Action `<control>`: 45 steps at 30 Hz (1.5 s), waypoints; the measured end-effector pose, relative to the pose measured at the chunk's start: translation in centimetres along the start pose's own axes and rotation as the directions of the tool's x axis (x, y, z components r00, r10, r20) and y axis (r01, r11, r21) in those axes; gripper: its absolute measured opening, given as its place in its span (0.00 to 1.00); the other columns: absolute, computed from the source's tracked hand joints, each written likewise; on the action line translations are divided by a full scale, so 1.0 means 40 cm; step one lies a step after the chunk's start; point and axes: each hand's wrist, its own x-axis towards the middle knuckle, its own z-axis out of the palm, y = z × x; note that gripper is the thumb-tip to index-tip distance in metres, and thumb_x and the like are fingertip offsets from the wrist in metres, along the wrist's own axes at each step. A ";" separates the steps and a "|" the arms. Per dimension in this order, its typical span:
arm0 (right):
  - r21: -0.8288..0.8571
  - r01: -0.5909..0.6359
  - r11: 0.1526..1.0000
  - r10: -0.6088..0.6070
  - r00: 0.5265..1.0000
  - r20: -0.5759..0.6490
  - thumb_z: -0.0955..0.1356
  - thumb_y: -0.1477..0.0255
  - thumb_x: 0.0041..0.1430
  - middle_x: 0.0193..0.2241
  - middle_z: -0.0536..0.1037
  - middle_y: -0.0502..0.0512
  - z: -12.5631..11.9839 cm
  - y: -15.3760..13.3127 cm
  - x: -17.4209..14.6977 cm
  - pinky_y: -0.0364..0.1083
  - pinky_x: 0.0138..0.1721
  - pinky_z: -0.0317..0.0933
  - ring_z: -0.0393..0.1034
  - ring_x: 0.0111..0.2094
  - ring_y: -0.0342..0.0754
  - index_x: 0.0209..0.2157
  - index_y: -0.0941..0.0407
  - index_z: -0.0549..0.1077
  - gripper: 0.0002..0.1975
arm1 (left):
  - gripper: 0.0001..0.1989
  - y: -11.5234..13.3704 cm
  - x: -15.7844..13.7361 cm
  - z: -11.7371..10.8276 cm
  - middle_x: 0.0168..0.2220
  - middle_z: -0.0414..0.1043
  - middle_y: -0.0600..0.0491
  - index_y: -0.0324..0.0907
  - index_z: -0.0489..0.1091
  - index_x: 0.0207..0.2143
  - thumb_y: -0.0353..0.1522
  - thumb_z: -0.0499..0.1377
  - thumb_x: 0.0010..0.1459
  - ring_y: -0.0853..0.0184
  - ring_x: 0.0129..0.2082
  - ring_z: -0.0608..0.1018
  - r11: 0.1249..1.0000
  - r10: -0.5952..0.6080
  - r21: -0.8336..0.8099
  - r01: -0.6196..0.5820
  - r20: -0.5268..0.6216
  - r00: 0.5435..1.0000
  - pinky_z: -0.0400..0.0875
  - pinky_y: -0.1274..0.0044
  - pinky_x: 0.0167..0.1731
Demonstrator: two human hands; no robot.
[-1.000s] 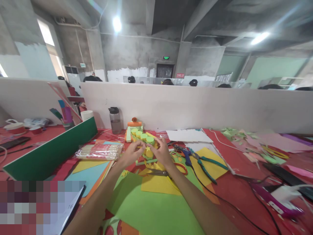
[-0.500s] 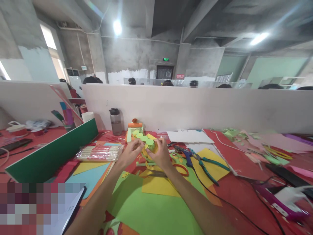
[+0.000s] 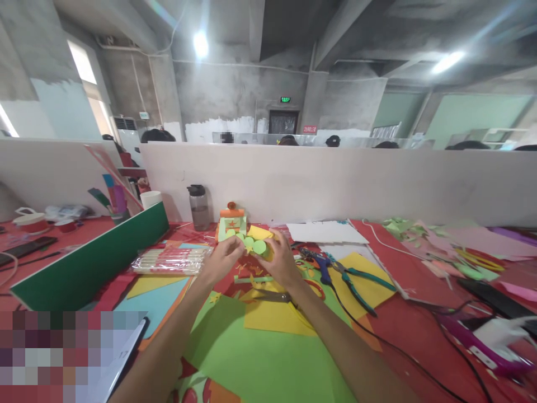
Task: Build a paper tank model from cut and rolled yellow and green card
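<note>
The yellow paper craft (image 3: pixel 260 231) bears green discs (image 3: pixel 259 247) (round, in a row).

bottle (image 3: pixel 198 209): upright, near white partition (image 3: pixel 335 182) | white cup (image 3: pixel 151 198): behind green board (image 3: pixel 90 258) | green sign (image 3: pixel 286 99): lit, above door (image 3: pixel 283 123)

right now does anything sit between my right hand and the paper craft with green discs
Nothing visible: the right hand is directly on the green-disc paper craft. The left hand is at the opposite side, not between them, and the scissors lie nearer you, clear of that contact.
</note>
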 end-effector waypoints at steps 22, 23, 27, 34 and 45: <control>-0.143 0.151 0.978 -0.138 0.986 0.097 0.71 0.65 0.61 0.58 0.67 0.66 -0.006 -0.011 -0.011 0.62 0.61 0.57 0.59 0.60 0.61 0.50 0.55 0.75 0.17 | 0.03 0.053 -0.030 -0.013 0.34 0.75 0.52 0.45 0.62 0.36 0.33 0.51 0.63 0.62 0.27 0.75 0.563 0.029 0.821 0.092 -0.130 0.991 0.50 0.75 0.26; -0.141 0.152 0.978 -0.139 0.985 0.099 0.71 0.65 0.61 0.58 0.67 0.66 -0.007 -0.013 -0.011 0.62 0.61 0.57 0.59 0.60 0.61 0.50 0.55 0.75 0.17 | 0.03 0.054 -0.031 -0.009 0.34 0.75 0.52 0.45 0.62 0.36 0.33 0.51 0.63 0.62 0.28 0.75 0.557 0.030 0.826 0.086 -0.124 0.992 0.51 0.75 0.26; -0.135 0.147 0.980 -0.134 0.986 0.099 0.72 0.67 0.59 0.58 0.67 0.65 -0.009 -0.017 -0.011 0.62 0.61 0.57 0.59 0.60 0.61 0.49 0.54 0.75 0.16 | 0.02 0.048 -0.030 0.011 0.37 0.75 0.51 0.45 0.62 0.37 0.32 0.50 0.64 0.61 0.32 0.77 0.546 0.036 0.836 0.050 -0.083 0.996 0.53 0.74 0.27; -0.121 0.124 0.985 -0.113 0.989 0.090 0.71 0.68 0.60 0.57 0.68 0.64 -0.008 -0.018 -0.010 0.64 0.60 0.58 0.60 0.59 0.63 0.50 0.53 0.76 0.16 | 0.03 0.043 -0.030 0.029 0.39 0.76 0.50 0.45 0.63 0.37 0.33 0.51 0.64 0.60 0.33 0.78 0.533 0.014 0.845 0.034 -0.049 0.999 0.54 0.74 0.28; -0.099 0.130 0.987 -0.119 0.987 0.103 0.72 0.72 0.57 0.58 0.67 0.64 -0.008 -0.022 -0.009 0.63 0.59 0.59 0.60 0.60 0.62 0.50 0.52 0.76 0.18 | 0.04 0.040 -0.030 0.034 0.39 0.76 0.50 0.46 0.62 0.38 0.34 0.50 0.65 0.61 0.31 0.77 0.589 0.006 0.807 0.026 -0.037 0.999 0.52 0.75 0.27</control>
